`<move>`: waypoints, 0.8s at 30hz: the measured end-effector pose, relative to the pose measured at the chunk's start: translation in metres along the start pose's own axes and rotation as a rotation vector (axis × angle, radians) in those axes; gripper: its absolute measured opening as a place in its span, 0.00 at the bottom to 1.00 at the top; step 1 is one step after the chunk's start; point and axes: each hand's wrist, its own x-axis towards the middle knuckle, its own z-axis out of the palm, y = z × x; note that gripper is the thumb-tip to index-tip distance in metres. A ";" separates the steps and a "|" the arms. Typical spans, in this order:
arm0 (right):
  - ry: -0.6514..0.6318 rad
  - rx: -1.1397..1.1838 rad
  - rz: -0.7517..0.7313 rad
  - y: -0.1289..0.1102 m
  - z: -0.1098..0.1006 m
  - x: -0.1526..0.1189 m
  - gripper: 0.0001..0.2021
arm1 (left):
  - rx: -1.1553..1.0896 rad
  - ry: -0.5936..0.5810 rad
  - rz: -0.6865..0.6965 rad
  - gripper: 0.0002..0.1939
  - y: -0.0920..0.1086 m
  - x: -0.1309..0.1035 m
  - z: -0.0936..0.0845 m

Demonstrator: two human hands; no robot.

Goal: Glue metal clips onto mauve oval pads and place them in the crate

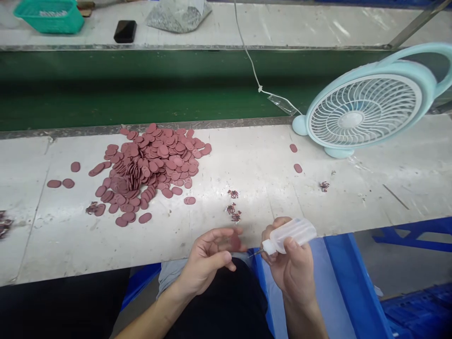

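Note:
My left hand is just past the front edge of the bench, holding a dark red oval disc at its fingertips. My right hand is wrapped round a translucent squeeze bottle with a thin metal needle tip. That tip points left and down towards the disc, with a small gap between them. Beyond my left hand, a large heap of similar red oval discs covers the left part of the bench. Small dark, shiny bits lie in a few clumps just ahead of my hands.
A light blue fan stands at the right of the white bench, its white cable crossing a green strip. On the back shelf are a green basket, a black box and a plastic bag.

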 end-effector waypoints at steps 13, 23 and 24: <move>0.139 -0.291 -0.392 0.026 0.020 -0.025 0.14 | -0.171 -0.003 -0.074 0.12 -0.003 -0.005 0.004; 0.114 -0.436 -0.479 0.027 0.019 -0.024 0.16 | -0.179 0.009 -0.074 0.11 -0.001 -0.006 0.006; 0.110 -0.464 -0.480 0.027 0.019 -0.024 0.16 | -0.177 0.009 -0.074 0.11 -0.001 -0.006 0.006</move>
